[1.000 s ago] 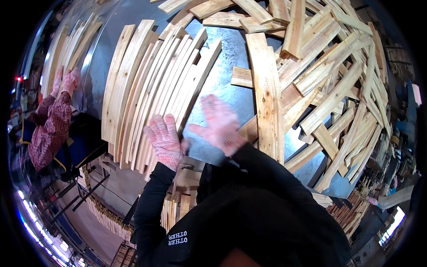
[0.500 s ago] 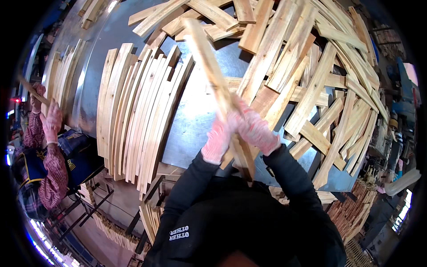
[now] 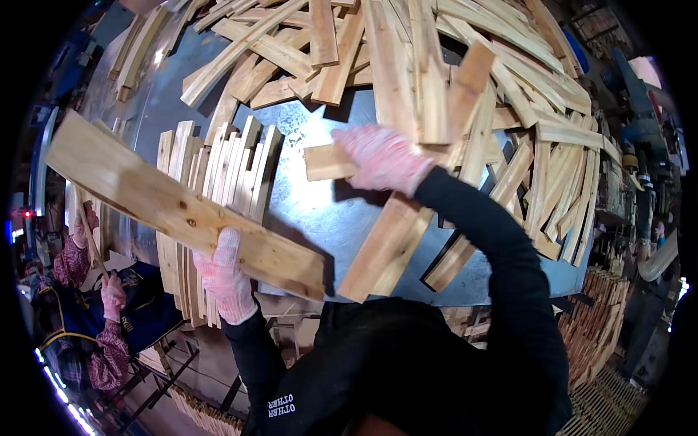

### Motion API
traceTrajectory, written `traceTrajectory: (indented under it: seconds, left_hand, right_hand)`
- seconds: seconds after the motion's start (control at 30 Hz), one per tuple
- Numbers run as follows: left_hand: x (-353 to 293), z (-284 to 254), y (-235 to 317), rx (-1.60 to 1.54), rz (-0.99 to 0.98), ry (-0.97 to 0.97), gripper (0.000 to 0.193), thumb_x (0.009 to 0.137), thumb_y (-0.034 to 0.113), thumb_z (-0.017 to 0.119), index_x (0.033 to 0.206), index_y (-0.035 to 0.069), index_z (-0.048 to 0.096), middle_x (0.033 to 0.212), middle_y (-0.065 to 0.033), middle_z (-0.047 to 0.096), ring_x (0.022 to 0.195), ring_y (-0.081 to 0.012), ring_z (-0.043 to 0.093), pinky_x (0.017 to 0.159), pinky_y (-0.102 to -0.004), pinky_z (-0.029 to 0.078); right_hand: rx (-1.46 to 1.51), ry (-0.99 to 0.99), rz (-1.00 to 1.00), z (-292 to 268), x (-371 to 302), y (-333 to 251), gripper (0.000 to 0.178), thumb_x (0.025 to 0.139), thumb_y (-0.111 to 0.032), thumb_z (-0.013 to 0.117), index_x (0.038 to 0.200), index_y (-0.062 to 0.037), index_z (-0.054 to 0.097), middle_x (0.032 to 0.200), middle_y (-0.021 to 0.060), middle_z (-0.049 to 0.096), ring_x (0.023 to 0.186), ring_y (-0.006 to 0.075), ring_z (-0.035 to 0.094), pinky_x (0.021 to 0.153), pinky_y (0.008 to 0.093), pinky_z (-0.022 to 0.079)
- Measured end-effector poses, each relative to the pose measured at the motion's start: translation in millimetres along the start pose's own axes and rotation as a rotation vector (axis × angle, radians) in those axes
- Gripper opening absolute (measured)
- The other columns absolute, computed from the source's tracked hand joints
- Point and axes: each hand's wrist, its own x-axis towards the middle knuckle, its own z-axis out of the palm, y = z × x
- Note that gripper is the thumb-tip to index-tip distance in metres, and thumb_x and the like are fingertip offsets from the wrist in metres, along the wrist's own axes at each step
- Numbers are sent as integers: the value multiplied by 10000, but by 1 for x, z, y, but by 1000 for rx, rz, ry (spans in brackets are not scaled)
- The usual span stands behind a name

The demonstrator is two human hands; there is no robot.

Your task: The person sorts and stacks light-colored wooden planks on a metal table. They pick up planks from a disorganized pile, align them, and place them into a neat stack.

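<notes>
A long wooden board (image 3: pixel 182 207) with dark knots slants across the left of the table. My left hand (image 3: pixel 227 276), in a pinkish-white knit glove, is closed on its lower edge with the thumb over the face. Past the middle of the table, my right hand (image 3: pixel 385 160), gloved alike, is wrapped over another wooden board (image 3: pixel 327 161) whose pale end sticks out to the left; its far part is hidden under the hand. Just below my right hand lie two loose boards (image 3: pixel 385 251), apart from its fingers. Behind the held board stands a row of boards on edge (image 3: pixel 247 171).
A heap of loose boards (image 3: pixel 509 80) covers the back and right of the metal table (image 3: pixel 298 211). At the far left a co-worker (image 3: pixel 94 291) in similar gloves holds a thin wooden strip. Stacked wood pieces (image 3: pixel 592 327) stand below at the right.
My hands have parted. My left hand has swung the board from near upright to a leftward slant, while my right hand has moved up to another board. The view has shifted.
</notes>
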Motion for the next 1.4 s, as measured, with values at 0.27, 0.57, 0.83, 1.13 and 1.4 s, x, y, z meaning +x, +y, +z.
traceTrajectory:
  seconds: [0.27,0.57,0.83,1.13,1.4]
  left_hand:
    - [41,140,-9,-103,175,-565,911,728,217,920,1454,24,405,1113,-9,597,885,-114,593,789,-237,533]
    - [12,134,-64,207,-99,-437,751,788,101,755,1453,40,412,1121,-68,639,932,-155,646,786,-293,563]
    - [13,41,-65,11,-290,-236,418,884,189,712,1250,39,579,945,20,604,697,-69,561,604,-222,481]
    - [3,22,-101,254,-319,-263,413,852,103,681,1246,1,611,930,-13,650,774,-93,582,687,-265,511]
    - [2,11,-123,588,-373,-338,645,791,275,755,1323,-28,553,1057,-202,714,983,-301,698,873,-401,540]
  right_hand:
    - [-53,1037,-542,-203,0,10,208,1046,-157,518,1088,-16,664,919,98,688,763,201,669,619,297,562]
    - [793,1071,412,-13,-8,27,532,961,-193,615,1419,23,454,1383,219,551,1259,338,560,1053,384,457]
    - [-113,-400,-210,63,-147,-2,905,660,-749,700,1238,-57,623,1152,120,636,1129,272,580,1183,488,229]
    - [70,-619,-223,4,-156,21,386,787,-178,665,1158,-82,625,1099,134,638,1142,304,596,1081,441,441]
    - [-131,-637,-402,31,-114,-3,722,711,-396,801,1280,-30,549,1126,155,615,1140,333,594,1086,497,391]
